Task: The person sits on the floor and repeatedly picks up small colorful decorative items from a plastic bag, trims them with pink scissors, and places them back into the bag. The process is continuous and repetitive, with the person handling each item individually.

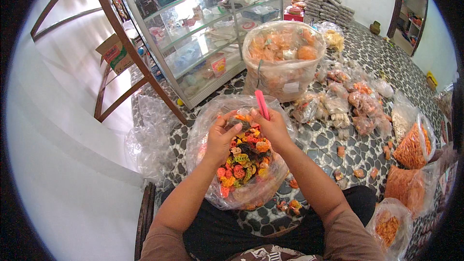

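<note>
A large clear plastic bag (198,128) stands open in front of me. Inside are colourful crackers (241,164), red, orange, yellow and dark green. Over its mouth, my left hand (222,137) is closed, thumb stretched toward the right; what looks like thin clear plastic shows at its fingers. Close beside it, my right hand (273,128) is closed around a slim, bright pink strip-like piece (262,104) that sticks up past the thumb. Its exact kind cannot be made out. The fingers partly hide whatever lies between the two hands.
A big sack (278,79) of orange packets stands beyond, beside a glass display cabinet (193,34). Filled snack bags (360,99) lie to the right, with orange snacks (413,147) nearer me. Crumpled plastic (150,140) and a wooden frame (128,43) are at left.
</note>
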`<state>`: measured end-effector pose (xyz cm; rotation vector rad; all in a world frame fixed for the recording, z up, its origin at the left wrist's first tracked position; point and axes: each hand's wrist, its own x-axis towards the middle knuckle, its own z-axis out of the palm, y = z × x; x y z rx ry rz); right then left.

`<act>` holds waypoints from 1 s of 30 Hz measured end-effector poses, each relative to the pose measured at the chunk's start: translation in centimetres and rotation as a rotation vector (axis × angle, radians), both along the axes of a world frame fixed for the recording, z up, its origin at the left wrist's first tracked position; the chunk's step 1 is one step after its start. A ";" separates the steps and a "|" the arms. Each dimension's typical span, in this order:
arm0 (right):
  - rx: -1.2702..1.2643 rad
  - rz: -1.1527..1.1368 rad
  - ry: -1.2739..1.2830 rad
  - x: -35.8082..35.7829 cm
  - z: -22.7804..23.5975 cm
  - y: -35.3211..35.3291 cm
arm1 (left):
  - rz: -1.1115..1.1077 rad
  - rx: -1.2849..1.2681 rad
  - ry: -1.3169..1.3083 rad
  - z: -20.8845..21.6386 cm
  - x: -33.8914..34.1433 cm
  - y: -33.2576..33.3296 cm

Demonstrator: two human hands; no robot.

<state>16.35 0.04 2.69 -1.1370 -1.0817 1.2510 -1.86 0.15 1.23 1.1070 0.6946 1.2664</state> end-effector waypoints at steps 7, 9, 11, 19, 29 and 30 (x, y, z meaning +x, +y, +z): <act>0.063 0.038 -0.002 -0.4 -0.9 -0.2 | 0.020 -0.058 -0.099 0.1 -0.5 0.5; 0.158 -0.035 -0.088 -0.6 -1.4 -0.1 | 0.056 -0.150 -0.030 0.1 -0.5 0.4; 0.245 -0.074 -0.138 -0.7 -1.8 0.0 | 0.107 -0.274 0.167 0.1 -0.7 0.1; 0.375 -0.052 -0.232 -0.9 -2.7 0.1 | 0.151 -0.243 -0.026 -0.6 -1.0 0.3; 0.387 -0.068 -0.356 -0.3 -2.0 -0.2 | 0.362 0.013 0.243 -1.5 -0.8 0.8; 0.395 -0.043 -0.352 -0.3 -1.9 -0.5 | 0.351 0.056 0.262 -1.5 -0.8 0.8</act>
